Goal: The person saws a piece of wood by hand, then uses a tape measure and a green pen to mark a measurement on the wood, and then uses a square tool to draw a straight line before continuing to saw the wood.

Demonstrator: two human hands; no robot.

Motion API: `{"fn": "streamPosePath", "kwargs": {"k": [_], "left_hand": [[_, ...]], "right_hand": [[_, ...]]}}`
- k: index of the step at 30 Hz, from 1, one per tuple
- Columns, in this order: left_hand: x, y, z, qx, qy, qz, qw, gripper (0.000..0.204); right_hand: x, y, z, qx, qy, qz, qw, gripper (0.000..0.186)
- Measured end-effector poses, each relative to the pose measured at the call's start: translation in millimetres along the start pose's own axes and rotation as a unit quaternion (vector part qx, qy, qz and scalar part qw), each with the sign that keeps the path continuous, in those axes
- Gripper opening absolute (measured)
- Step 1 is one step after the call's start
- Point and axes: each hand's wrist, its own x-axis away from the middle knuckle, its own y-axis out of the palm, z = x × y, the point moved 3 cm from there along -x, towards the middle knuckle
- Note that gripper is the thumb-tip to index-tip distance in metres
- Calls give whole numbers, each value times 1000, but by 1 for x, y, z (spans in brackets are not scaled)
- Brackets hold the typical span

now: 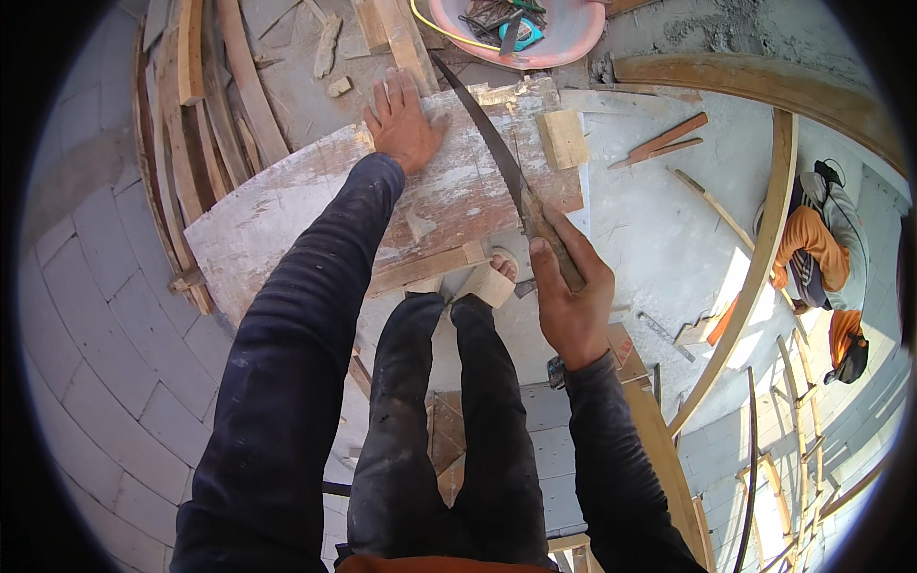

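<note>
My right hand (578, 291) grips the wooden handle of a handsaw (490, 134), its dark, toothed blade slanting away to the far left over a worn board. That board (315, 205) has flaking whitish paint over brown wood. My left hand (406, 124) lies on its far edge with the fingers spread, left of the blade. A short wood block (562, 140) sits on the board's right end, right of the saw. Along the near edge runs a wooden strip (425, 268), close to my sandalled foot (497, 277). Whether the teeth touch the board, I cannot tell.
A pink basin (573, 43) holding nails and a teal tape measure (521, 34) stands beyond the board. Lumber strips (196, 143) lie at the left. A long curved-looking beam (764, 277) crosses the right side. Past it, a person (826, 244) in grey and orange crouches.
</note>
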Motion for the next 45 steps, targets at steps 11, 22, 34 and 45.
{"fn": "streamPosePath", "kwargs": {"k": [11,22,34,45], "left_hand": [[50,-26,13,-78,82,-195,974,149],[48,-31,21,-82,64,-210,972,146],[49,-27,20,-69,69,-183,978,144],[52,-29,24,-28,85,-215,972,147]], "right_hand": [[41,-17,-38,76,-20,-38,996,44],[15,15,-32,27,-4,-18,999,43],[-16,26,-36,22,32,-36,999,41],[-58,46,-20,36,-7,-15,999,38]]}}
